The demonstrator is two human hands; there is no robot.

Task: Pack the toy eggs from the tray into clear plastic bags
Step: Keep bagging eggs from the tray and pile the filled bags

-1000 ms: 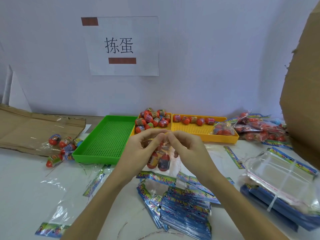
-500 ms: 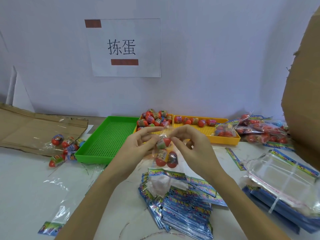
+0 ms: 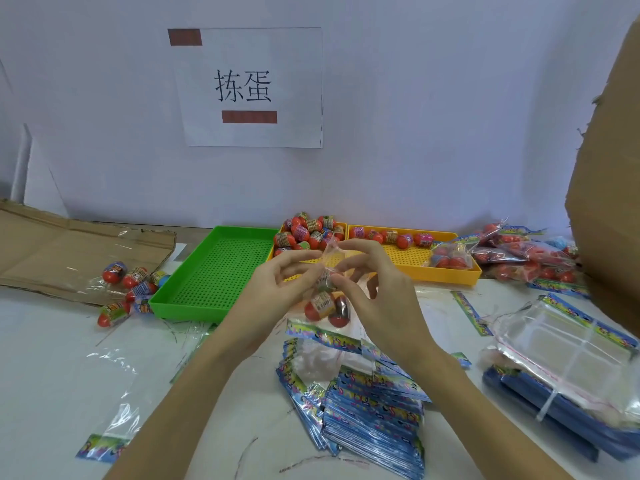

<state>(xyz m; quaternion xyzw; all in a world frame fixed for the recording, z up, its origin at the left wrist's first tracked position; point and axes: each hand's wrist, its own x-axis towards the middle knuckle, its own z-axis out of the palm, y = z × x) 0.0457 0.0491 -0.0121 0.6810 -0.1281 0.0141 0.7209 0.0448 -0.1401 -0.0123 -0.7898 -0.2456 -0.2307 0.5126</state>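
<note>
Both hands, left hand [image 3: 277, 289] and right hand [image 3: 377, 292], pinch the neck of the clear bag [image 3: 329, 271] holding toy eggs [image 3: 325, 306], six o'clock of the yellow tray [image 3: 446, 275]; a slack pinch risks eggs spilling.

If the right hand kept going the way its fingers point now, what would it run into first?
The right hand points left toward the left hand, so it would probably meet the clear bag of toy eggs both hands pinch, then the left fingers. Depth is hard to judge.
</note>
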